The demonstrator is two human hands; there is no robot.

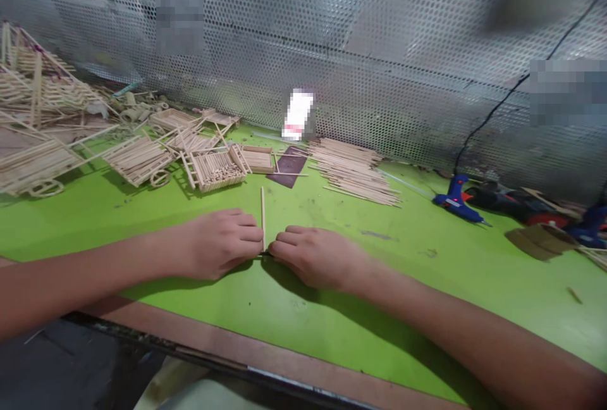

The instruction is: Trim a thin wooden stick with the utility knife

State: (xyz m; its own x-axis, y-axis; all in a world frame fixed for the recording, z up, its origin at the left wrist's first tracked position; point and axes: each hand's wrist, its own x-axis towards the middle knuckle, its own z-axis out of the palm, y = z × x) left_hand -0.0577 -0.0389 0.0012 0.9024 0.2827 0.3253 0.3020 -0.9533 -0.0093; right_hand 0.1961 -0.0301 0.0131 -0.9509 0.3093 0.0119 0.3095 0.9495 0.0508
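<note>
Along the near edge of the green desk (389,315), the left hand (218,244) and right hand (317,258) are pinching the base of a thin wooden stick (262,217) narrowly between their fingertips, a hold that its free end calls for to stay steady. Beyond, loose sticks (353,171) are lying piled, miniature wooden carts (137,160) are sitting leftward, and a blue glue gun (458,200) is resting rightward.

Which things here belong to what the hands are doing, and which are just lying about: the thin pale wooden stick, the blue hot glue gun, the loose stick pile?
In use: left hand, right hand, thin pale wooden stick between them.

Lying about: pile of loose pale wooden sticks, blue hot glue gun, stick-built wooden carts.
</note>
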